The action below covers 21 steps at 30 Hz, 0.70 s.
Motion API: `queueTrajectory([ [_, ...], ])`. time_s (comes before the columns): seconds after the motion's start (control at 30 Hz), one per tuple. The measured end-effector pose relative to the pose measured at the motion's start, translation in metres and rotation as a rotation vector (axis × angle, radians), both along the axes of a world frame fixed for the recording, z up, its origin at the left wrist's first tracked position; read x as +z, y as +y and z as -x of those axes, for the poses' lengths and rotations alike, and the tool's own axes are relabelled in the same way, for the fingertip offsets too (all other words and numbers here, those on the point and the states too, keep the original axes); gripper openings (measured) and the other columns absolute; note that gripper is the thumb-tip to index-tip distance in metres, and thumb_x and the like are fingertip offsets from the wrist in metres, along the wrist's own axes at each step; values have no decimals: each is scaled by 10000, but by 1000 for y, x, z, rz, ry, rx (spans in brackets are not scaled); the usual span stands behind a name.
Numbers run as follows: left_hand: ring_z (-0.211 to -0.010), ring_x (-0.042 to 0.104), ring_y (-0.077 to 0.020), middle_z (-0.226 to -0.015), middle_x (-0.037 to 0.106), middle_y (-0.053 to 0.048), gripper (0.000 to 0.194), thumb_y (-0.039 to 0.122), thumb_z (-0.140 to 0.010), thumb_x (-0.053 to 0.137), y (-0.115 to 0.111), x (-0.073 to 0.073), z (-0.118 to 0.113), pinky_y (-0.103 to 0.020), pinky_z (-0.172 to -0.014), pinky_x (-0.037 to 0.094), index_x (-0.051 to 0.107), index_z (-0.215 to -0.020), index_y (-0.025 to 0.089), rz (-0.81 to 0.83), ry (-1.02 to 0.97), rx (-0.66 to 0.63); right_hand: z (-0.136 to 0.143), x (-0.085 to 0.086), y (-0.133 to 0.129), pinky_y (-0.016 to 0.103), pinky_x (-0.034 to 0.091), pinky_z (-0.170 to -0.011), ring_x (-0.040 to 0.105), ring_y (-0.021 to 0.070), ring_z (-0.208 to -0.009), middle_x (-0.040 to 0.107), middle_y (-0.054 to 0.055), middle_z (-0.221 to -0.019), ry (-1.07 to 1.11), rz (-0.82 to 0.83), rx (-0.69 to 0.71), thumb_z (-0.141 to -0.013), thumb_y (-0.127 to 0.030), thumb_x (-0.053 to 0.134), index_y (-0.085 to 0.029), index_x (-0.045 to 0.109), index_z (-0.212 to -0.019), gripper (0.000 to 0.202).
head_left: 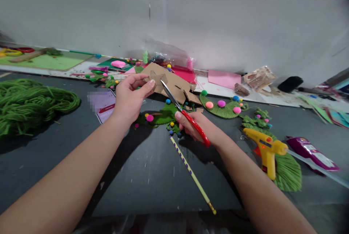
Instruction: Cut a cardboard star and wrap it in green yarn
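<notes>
My left hand (132,94) is closed, pinching a small star-shaped piece of brown cardboard (159,78) between thumb and fingers. In my right hand (208,126) is a pair of scissors (173,97) with red handles, its metal blades close together and their tips beside the star's edge. Behind the star lies a larger sheet of brown cardboard (177,81) with cut edges. Under and between my hands sits a green yarn-covered piece (165,115) with coloured pompoms, partly hidden by the scissors and right hand. A yellow pencil (192,174) with purple dots lies below.
A heap of green yarn (35,104) lies left, beside a phone (105,104). To the right are a yellow glue gun (265,148), a purple device (312,152) and a pompom-trimmed green half-round (222,108). Pink paper (224,78) and plastic bags line the wall.
</notes>
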<state>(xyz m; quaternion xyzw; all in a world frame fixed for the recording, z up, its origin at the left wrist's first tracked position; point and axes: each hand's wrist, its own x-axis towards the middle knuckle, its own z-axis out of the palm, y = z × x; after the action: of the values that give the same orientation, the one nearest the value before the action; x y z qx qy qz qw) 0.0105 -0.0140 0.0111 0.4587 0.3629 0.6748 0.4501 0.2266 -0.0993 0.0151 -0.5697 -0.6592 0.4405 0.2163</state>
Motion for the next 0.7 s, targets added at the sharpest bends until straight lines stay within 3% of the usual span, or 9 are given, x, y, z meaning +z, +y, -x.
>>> queueTrajectory([
  [0.7,-779,685,-156,-804,699,-21,247,153,-693,875,-3,8,1,-330,-798,608,734,-894,181,68,2,-1,-1,-8,1,268,317,-514,388,101,-502,415,-42,-564,-7,-15,-15,-848,-825,513,-190,583,-727,650],
])
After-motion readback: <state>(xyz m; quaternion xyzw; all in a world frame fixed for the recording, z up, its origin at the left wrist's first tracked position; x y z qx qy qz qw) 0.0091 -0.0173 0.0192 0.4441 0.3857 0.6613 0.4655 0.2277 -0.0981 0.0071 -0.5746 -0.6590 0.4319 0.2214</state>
